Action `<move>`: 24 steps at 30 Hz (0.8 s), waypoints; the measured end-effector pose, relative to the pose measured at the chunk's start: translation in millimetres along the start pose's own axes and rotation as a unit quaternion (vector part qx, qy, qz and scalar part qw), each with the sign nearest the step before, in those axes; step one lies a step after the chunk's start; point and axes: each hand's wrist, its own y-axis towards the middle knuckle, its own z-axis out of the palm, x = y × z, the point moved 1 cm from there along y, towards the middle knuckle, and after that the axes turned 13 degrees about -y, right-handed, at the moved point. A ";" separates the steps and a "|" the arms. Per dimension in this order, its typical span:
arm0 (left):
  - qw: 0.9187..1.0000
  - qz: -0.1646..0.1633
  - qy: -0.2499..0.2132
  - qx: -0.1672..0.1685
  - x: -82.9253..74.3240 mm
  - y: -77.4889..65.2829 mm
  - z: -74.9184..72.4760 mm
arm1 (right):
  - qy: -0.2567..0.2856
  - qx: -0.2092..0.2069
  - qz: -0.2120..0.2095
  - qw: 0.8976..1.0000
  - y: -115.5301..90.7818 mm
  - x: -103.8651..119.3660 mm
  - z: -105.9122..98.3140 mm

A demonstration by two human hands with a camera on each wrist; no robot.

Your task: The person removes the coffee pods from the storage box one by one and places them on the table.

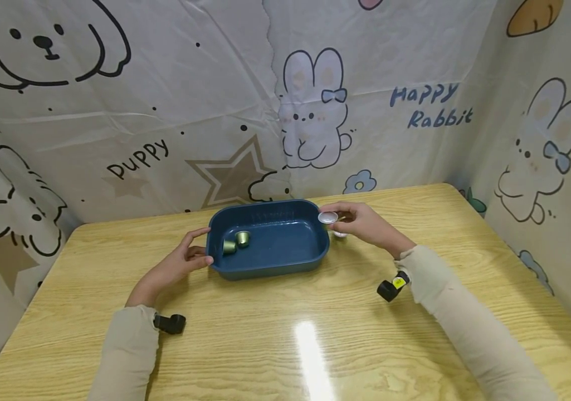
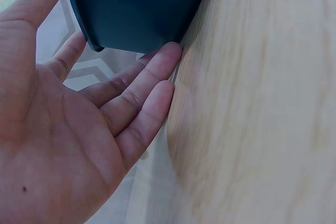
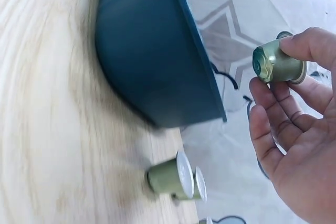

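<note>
A dark blue plastic basin (image 1: 268,270) stands on the table, with two green coffee capsules (image 1: 242,239) lying in its left end. My left hand (image 1: 177,263) is at the basin's left end, thumb and index finger spread along the rim. In the left wrist view its other fingers stretch fairly straight by the end wall. Just over the right rim, my right hand (image 1: 365,223) pinches a green coffee capsule (image 3: 281,61) between thumb and fingers, its pale lid turned toward the head camera.
Beside the basin's right end, more green capsules (image 3: 170,176) with white lids stand on the wooden table (image 1: 245,334). One lid at the edge of the right wrist view is mostly cut off. A printed cloth (image 1: 225,100) hangs behind the table.
</note>
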 end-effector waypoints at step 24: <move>1.000 0.000 -0.008 0.005 -1.9 -1.0 0.9 | -0.061 -0.059 0.040 0.996 -24.1 -51.9 -15.0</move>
